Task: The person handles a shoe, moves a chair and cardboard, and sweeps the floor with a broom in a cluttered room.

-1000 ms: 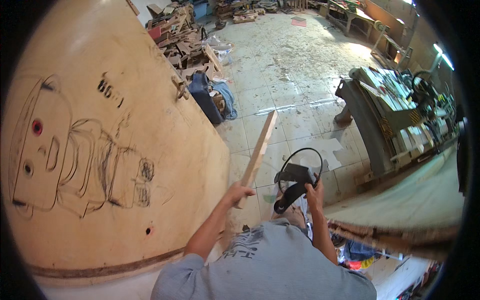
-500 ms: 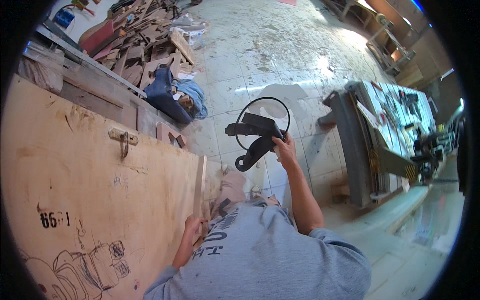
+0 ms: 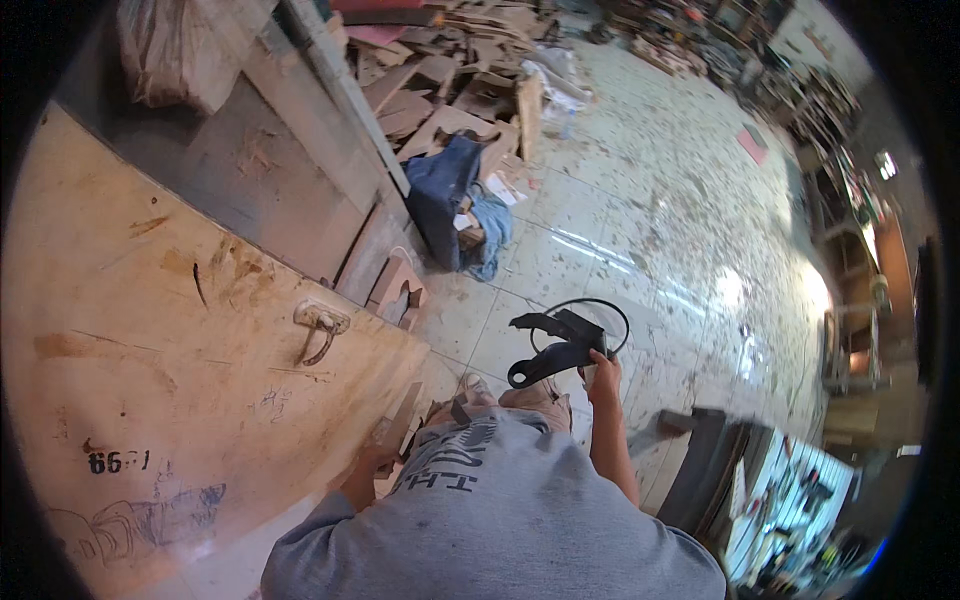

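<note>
My right hand (image 3: 602, 378) is closed around one end of a black part (image 3: 570, 355) with curved arms, a round hole at one tip and a thin black cable loop. It is held out in front of my body, above the tiled floor; its exact kind I cannot make out. My left hand (image 3: 375, 463) is at the edge of a light plywood door (image 3: 220, 400), with the fingers curled against that edge, partly in shadow. The door carries a metal pull handle (image 3: 321, 330) and dark pen drawings.
Wood offcuts (image 3: 440, 85) lie heaped at the far left, beside a dark blue bag (image 3: 445, 190) with cloth and wood pieces. A grey-sided workbench (image 3: 700, 470) with tools on top stands at the right. More racks and timber (image 3: 850, 220) line the far right.
My view has turned, so the offcuts and bag now sit further right and the workbench lower. The black part appears lower, still in my right hand. My left hand stays at the door's edge.
</note>
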Demonstrator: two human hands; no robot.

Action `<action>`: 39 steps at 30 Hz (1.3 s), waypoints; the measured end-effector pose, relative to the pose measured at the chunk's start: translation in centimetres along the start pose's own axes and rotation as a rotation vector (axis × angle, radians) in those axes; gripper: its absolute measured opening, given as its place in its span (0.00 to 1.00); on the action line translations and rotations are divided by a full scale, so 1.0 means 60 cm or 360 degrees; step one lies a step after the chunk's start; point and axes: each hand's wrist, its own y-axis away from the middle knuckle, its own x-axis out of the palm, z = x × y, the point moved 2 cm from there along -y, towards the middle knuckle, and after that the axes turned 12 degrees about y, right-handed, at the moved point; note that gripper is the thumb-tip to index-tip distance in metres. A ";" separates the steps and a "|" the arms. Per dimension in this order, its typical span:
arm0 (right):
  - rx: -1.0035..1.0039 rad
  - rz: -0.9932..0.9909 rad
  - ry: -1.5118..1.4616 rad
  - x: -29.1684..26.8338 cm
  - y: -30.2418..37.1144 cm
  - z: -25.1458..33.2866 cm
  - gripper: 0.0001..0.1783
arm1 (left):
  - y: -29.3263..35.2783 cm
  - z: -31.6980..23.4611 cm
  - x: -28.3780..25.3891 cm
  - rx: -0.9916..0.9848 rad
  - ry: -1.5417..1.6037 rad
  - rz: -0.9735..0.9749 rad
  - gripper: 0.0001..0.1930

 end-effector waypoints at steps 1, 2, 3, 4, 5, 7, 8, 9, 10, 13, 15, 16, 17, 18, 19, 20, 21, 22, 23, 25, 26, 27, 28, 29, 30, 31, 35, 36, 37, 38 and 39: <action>0.0025 0.0005 -0.0012 0.018 -0.024 0.015 0.09 | 0.011 -0.020 0.005 0.0030 -0.0023 -0.0091 0.16; 0.0042 0.0039 -0.0018 0.042 -0.056 0.031 0.09 | 0.032 -0.041 0.010 0.0056 -0.0040 -0.0181 0.16; 0.0056 0.0037 -0.0015 0.051 -0.092 0.040 0.10 | 0.092 -0.095 0.022 0.0030 -0.0111 -0.0248 0.18; 0.0094 0.0081 -0.0013 0.075 -0.127 0.048 0.10 | 0.122 -0.100 0.032 0.0031 -0.0078 -0.0286 0.19; 0.0120 0.0141 -0.0080 0.106 -0.166 0.060 0.10 | 0.138 -0.110 0.040 0.0040 -0.0048 -0.0322 0.20; 0.0125 0.0239 -0.0111 0.185 -0.238 0.086 0.10 | 0.140 -0.109 0.066 0.0085 -0.0085 -0.0391 0.25; 0.0128 0.0279 -0.0136 0.227 -0.276 0.099 0.10 | 0.142 -0.110 0.084 0.0111 -0.0096 -0.0483 0.25; 0.0103 0.0378 -0.0191 0.275 -0.316 0.115 0.10 | 0.146 -0.112 0.106 0.0132 -0.0109 -0.0574 0.25; 0.0116 0.0451 -0.0112 0.315 -0.362 0.128 0.09 | 0.156 -0.127 0.130 0.0145 -0.0138 -0.0654 0.25; 0.0139 0.0741 0.0122 0.448 -0.492 0.185 0.09 | 0.226 -0.210 0.179 0.0082 -0.0039 -0.0592 0.26; 0.0121 0.0794 0.0013 0.557 -0.536 0.229 0.08 | 0.245 -0.233 0.210 -0.0057 0.0048 -0.0573 0.28; 0.0097 0.1070 0.0004 0.599 -0.559 0.249 0.12 | 0.248 -0.254 0.212 0.0010 -0.0058 -0.0630 0.28; 0.0096 0.1142 0.0021 0.646 -0.516 0.290 0.18 | 0.264 -0.261 0.243 0.0039 -0.0129 -0.0676 0.29; 0.0115 0.1354 0.0237 0.691 -0.567 0.274 0.30 | 0.280 -0.267 0.272 0.0069 -0.0207 -0.0717 0.29; -0.0016 0.1099 0.0607 0.688 -0.644 0.292 0.42 | 0.300 -0.343 0.237 0.0073 -0.0076 -0.0621 0.29; 0.0052 0.0914 0.0868 0.698 -0.653 0.283 0.49 | 0.300 -0.357 0.247 0.0050 -0.0063 -0.0611 0.29; 0.0080 0.0943 0.1034 0.713 -0.660 0.274 0.47 | 0.319 -0.400 0.250 0.0172 -0.0104 -0.0757 0.28; 0.0085 0.0856 0.1203 0.708 -0.660 0.256 0.41 | 0.345 -0.434 0.254 0.0213 0.0042 -0.0843 0.29; 0.0139 0.0957 0.1238 0.679 -0.653 0.250 0.37 | 0.357 -0.497 0.232 0.0261 -0.0157 -0.0808 0.27; 0.0237 0.1207 0.1333 0.651 -0.640 0.211 0.31 | 0.388 -0.571 0.218 0.0516 -0.0022 -0.0927 0.26; 0.0285 0.1295 0.1378 0.614 -0.662 0.169 0.29 | 0.391 -0.607 0.210 0.0576 0.0025 -0.0941 0.25; 0.0405 0.1385 0.1419 0.576 -0.668 0.129 0.28 | 0.395 -0.639 0.204 0.0625 0.0072 -0.0959 0.23; 0.0523 0.1470 0.1451 0.539 -0.658 0.101 0.28 | 0.390 -0.666 0.196 0.0680 0.0112 -0.0977 0.21; 0.0647 0.1469 0.1571 0.527 -0.584 0.105 0.28 | 0.387 -0.677 0.203 0.0751 0.0219 -0.1021 0.21; 0.0767 0.1589 0.1555 0.515 -0.531 0.123 0.31 | 0.380 -0.694 0.199 0.0815 0.0191 -0.1013 0.22; 0.0834 0.1737 0.1484 0.502 -0.508 0.128 0.33 | 0.366 -0.718 0.184 0.0905 0.0135 -0.0989 0.23; 0.0987 0.2089 0.1039 0.519 -0.393 0.175 0.36 | 0.333 -0.793 0.138 0.1062 -0.0035 -0.0990 0.27; 0.0958 0.2008 0.0950 0.523 -0.405 0.165 0.33 | 0.321 -0.806 0.131 0.1086 -0.0085 -0.0988 0.29; 0.0939 0.1947 0.0865 0.530 -0.414 0.145 0.29 | 0.312 -0.813 0.125 0.1091 -0.0128 -0.1000 0.32; 0.0947 0.1942 0.0776 0.557 -0.397 0.124 0.26 | 0.321 -0.804 0.112 0.1048 -0.0165 -0.1054 0.34; 0.0902 0.1885 0.0944 0.566 -0.412 0.132 0.21 | 0.334 -0.803 0.116 0.1097 -0.0069 -0.1264 0.37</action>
